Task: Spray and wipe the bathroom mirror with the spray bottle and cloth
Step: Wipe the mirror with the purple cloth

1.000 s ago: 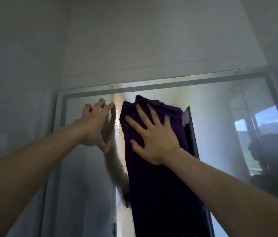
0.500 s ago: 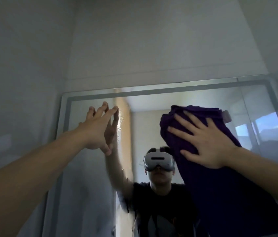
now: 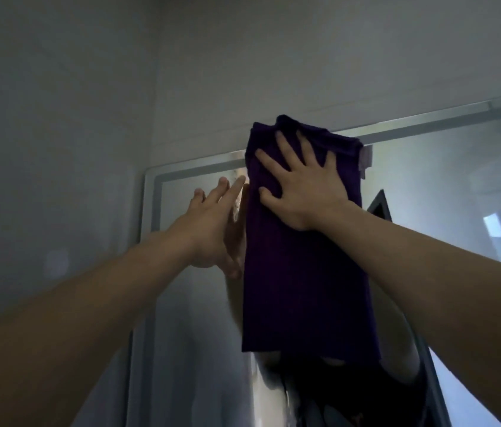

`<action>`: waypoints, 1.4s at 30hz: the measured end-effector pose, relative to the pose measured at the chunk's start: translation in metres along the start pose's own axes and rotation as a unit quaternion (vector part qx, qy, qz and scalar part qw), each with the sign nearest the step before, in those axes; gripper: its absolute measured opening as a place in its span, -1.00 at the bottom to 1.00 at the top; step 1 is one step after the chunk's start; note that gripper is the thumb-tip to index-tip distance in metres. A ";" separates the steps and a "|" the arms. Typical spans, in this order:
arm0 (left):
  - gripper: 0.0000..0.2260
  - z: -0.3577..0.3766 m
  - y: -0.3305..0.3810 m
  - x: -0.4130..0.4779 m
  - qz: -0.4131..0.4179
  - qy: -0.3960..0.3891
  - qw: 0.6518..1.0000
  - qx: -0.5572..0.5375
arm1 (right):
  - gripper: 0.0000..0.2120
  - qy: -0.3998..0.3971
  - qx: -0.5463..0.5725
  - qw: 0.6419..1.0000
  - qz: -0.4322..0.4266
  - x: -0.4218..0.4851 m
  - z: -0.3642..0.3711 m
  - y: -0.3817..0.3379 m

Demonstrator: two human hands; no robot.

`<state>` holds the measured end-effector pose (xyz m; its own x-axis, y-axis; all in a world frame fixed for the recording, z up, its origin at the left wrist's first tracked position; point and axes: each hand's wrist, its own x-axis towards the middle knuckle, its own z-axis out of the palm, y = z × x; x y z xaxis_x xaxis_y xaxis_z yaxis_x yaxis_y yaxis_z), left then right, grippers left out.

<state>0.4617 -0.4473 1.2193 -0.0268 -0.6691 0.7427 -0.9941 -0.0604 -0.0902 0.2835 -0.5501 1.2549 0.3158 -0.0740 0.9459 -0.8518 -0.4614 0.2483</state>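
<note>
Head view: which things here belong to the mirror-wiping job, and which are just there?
In the job: purple cloth, pressed flat by the right hand near the top edge of the mirror; left hand, fingers straight against the glass. Spray bottle not in view.
Just there: wall above; window reflection at right.

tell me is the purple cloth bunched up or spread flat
Spread flat: the cloth hangs as a long smooth panel against the mirror, the right hand pressing its top with straight, splayed fingers.
</note>
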 end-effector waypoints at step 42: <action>0.17 0.010 -0.103 -0.075 -0.017 -0.015 0.906 0.423 | -0.28 -0.045 -0.061 0.995 -0.069 -0.031 -0.002 -0.001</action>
<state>0.5674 -0.3982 1.1665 0.0183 -0.6759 0.7368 -0.5580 -0.6184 -0.5534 0.2741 -0.5459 1.2255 0.4645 -0.0980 0.8801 -0.8403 -0.3624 0.4031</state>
